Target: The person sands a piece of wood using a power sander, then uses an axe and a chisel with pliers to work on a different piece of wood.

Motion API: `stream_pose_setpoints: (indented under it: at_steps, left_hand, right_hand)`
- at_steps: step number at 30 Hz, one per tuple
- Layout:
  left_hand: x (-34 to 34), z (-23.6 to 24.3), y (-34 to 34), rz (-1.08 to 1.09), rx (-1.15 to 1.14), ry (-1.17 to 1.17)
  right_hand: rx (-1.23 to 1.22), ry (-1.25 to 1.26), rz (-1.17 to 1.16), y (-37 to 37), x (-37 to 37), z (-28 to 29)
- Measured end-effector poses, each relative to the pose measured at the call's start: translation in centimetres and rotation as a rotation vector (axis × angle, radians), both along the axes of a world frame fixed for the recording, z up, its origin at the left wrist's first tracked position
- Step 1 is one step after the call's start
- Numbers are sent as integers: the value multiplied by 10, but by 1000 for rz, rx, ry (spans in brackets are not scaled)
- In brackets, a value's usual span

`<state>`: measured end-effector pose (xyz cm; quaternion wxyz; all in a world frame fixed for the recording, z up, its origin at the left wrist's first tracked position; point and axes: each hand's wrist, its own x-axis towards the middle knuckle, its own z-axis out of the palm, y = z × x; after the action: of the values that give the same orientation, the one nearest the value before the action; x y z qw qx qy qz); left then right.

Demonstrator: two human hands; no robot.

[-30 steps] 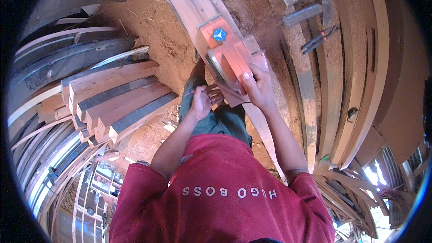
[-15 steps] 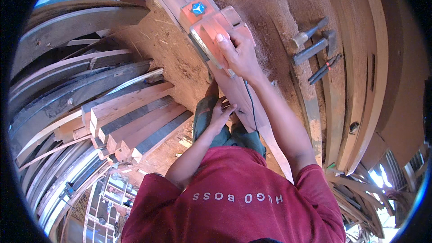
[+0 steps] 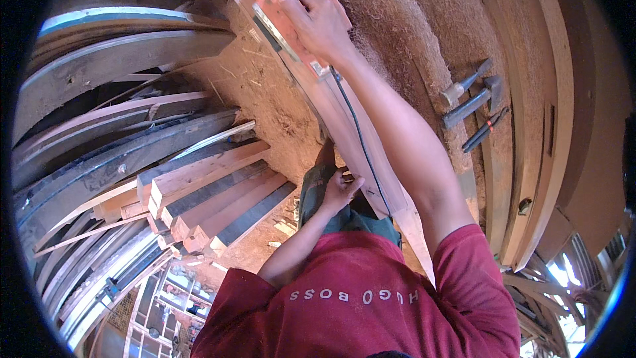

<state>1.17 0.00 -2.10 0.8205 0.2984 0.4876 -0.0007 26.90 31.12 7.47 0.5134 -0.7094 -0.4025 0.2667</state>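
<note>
Right hand (image 3: 322, 25), clamped on the orange planer (image 3: 283, 24), has slid farther up the board (image 3: 339, 111); left hand (image 3: 341, 192) half-open.

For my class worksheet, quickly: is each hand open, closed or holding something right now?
Left hand: fingers loosely bent beside the wooden beam; whether it grips anything cannot be told.
Right hand: closed, holding the orange power planer.

Place: a woodworking workshop
Beam (image 3: 341, 119): it carries an orange electric planer (image 3: 281, 23)
Sawdust (image 3: 397, 20): thick, right of the beam
Hammer (image 3: 464, 110) and pliers (image 3: 487, 130): also right of the beam
Cut timbers (image 3: 228, 202): stacked left of the beam
</note>
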Motion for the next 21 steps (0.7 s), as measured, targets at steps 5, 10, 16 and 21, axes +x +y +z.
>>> stream_pose_setpoints:
  at_steps: [5,10,16,21]
  left_hand:
    - [1,4,0,25,-6,12]
    - [8,18,11,-13,52,18]
    - [-5,14,-18,87,128,104]
    - [-20,19,-61,142,276,192]
  right_hand:
    - [76,-82,36,49,7,4]
    - [78,-160,31,88,24,8]
    - [-53,-156,31,22,20,32]
    - [-245,-128,28,-202,26,86]
